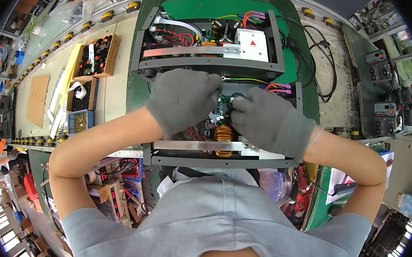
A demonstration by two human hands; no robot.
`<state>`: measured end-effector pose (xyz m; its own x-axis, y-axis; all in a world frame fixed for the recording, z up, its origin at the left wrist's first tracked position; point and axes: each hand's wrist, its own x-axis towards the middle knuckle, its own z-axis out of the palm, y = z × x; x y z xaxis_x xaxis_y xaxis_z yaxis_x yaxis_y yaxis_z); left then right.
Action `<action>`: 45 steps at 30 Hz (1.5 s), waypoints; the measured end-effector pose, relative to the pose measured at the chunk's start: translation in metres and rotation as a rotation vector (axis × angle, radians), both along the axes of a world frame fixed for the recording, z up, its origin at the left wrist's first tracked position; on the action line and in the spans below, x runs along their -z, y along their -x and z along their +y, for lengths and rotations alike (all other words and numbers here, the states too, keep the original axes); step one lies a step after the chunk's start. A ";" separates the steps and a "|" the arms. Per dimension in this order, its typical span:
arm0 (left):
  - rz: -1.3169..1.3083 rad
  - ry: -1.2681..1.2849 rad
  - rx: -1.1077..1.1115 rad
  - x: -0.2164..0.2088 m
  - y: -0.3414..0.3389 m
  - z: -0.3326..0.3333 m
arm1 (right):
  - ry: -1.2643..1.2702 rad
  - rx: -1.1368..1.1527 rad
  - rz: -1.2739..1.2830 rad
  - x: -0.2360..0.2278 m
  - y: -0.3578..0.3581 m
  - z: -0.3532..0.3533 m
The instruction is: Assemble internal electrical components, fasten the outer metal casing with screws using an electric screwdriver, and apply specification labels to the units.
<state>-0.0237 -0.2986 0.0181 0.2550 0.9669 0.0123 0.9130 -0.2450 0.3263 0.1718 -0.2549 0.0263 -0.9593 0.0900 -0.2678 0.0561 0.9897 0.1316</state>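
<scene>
Both hands wear grey knitted gloves and reach into the nearer open metal chassis. My left hand is closed over its far left part, fingertips curled together; whatever they hold is hidden. Beside it my right hand is closed too, its fingertips by a dark round component on the green circuit board. I cannot tell whether the fingers grip that component. A copper-wound coil and a bare metal strip show below the hands. Red wires with purple terminals stick up at the right.
A second open chassis with wires and a white cover plate stands just beyond, on a green mat. At left are a wooden box of dark parts and a blue bin of small hardware. Black cables lie at right.
</scene>
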 end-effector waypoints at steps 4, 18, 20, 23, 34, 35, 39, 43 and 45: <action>-0.092 0.039 0.017 0.006 0.008 -0.004 | 0.002 -0.050 0.008 -0.007 0.001 -0.007; -0.141 0.124 -0.047 0.014 0.009 0.000 | -0.080 -0.063 -0.095 -0.013 0.013 -0.006; -0.150 0.116 -0.041 0.012 0.009 0.000 | 0.085 0.064 -0.127 -0.018 0.009 -0.007; -0.155 0.112 -0.015 0.011 0.008 -0.001 | 0.029 0.076 -0.163 -0.020 0.010 -0.010; -0.146 0.094 0.016 0.012 0.009 -0.007 | 0.132 0.200 -0.023 -0.007 0.008 -0.012; -0.124 0.097 0.072 0.017 0.010 -0.008 | 0.143 0.223 -0.050 -0.008 0.009 -0.013; 0.089 0.254 0.200 0.015 0.005 -0.005 | 0.135 0.239 -0.049 -0.007 0.005 -0.011; 0.241 0.290 0.341 0.013 0.004 0.001 | 0.129 0.077 0.138 -0.007 0.002 0.004; 0.354 0.222 0.496 0.012 0.000 0.004 | 0.150 0.031 0.286 -0.015 -0.001 0.016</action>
<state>-0.0233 -0.2943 0.0060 0.6241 0.7028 -0.3414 0.7703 -0.6267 0.1179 0.1723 -0.2393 0.0418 -0.9949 0.1004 -0.0004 0.1003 0.9941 -0.0408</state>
